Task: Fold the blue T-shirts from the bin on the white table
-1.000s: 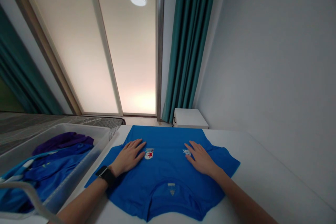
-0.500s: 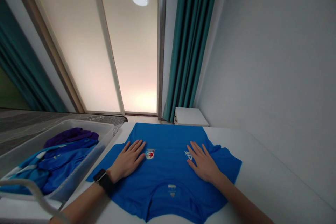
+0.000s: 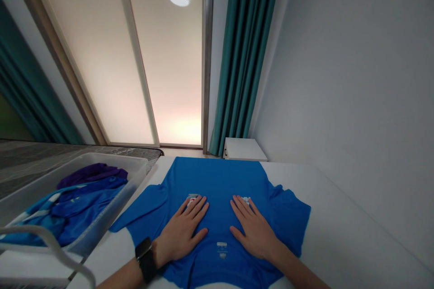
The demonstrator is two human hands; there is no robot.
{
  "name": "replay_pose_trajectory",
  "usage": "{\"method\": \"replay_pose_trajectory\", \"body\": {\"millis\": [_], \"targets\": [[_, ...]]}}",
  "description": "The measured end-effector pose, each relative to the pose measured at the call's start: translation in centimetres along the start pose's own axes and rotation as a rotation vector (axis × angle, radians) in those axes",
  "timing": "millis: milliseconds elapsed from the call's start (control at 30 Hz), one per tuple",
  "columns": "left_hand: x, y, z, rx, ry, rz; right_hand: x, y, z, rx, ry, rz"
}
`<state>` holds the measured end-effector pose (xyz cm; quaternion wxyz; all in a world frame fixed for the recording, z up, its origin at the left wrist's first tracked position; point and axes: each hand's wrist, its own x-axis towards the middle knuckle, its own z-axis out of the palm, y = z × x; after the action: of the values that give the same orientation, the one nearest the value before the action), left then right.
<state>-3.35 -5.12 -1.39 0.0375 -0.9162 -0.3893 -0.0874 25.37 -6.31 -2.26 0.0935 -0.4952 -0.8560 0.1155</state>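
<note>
A blue T-shirt (image 3: pixel 217 180) lies spread flat on a white table (image 3: pixel 334 235), its neckline toward me and its sleeves out to both sides. My left hand (image 3: pixel 183 228) rests palm down on the left part of the chest, partly covering a small printed badge; a black watch is on that wrist. Palm down on the right part of the chest is my right hand (image 3: pixel 254 228), its fingertips over a white logo. Both hands have their fingers stretched out and hold nothing. Between them, a small label print shows inside the neck.
At the left, a translucent plastic bin (image 3: pixel 137 171) holds blue and purple clothes (image 3: pixel 86 203). A pale curved tube (image 3: pixel 50 239) crosses the lower left corner. Beyond the table stand a small white cabinet (image 3: pixel 244 149), teal curtains (image 3: pixel 246 58) and frosted sliding doors. A wall borders the right side.
Both hands have slid nearer to me and closer together over the shirt. The neckline lies a little nearer to me, and the badges are now partly covered by my fingers.
</note>
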Motion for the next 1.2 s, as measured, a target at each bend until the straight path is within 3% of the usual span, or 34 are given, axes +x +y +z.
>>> {"method": "replay_pose_trajectory", "body": {"millis": [133,367,567,667,800,1000,1200], "targets": [[0.1,0.7,-0.2,-0.025,0.008,-0.012,-0.2,-0.4,-0.6,0.010,-0.035,0.013],[1.8,3.8,-0.2,-0.109,-0.041,0.020,-0.1,0.0,-0.4,-0.022,0.004,0.053],[2.8,3.9,-1.0,-0.152,-0.096,0.018,-1.2,1.3,-0.7,-0.031,0.045,0.118],[5.2,4.2,-2.2,-0.147,-0.055,0.000,-2.3,3.1,-1.2,-0.067,0.098,0.198],[10.5,5.9,-2.5,-0.164,-0.017,0.115,-4.3,6.1,-1.2,-0.140,0.192,0.323],[17.8,9.3,0.4,-0.172,-0.015,0.246,-7.4,9.5,0.0,-0.205,0.234,0.506],[19.9,11.1,2.7,-0.115,-0.002,0.198,-10.1,9.5,0.8,-0.201,0.222,0.655]]}}
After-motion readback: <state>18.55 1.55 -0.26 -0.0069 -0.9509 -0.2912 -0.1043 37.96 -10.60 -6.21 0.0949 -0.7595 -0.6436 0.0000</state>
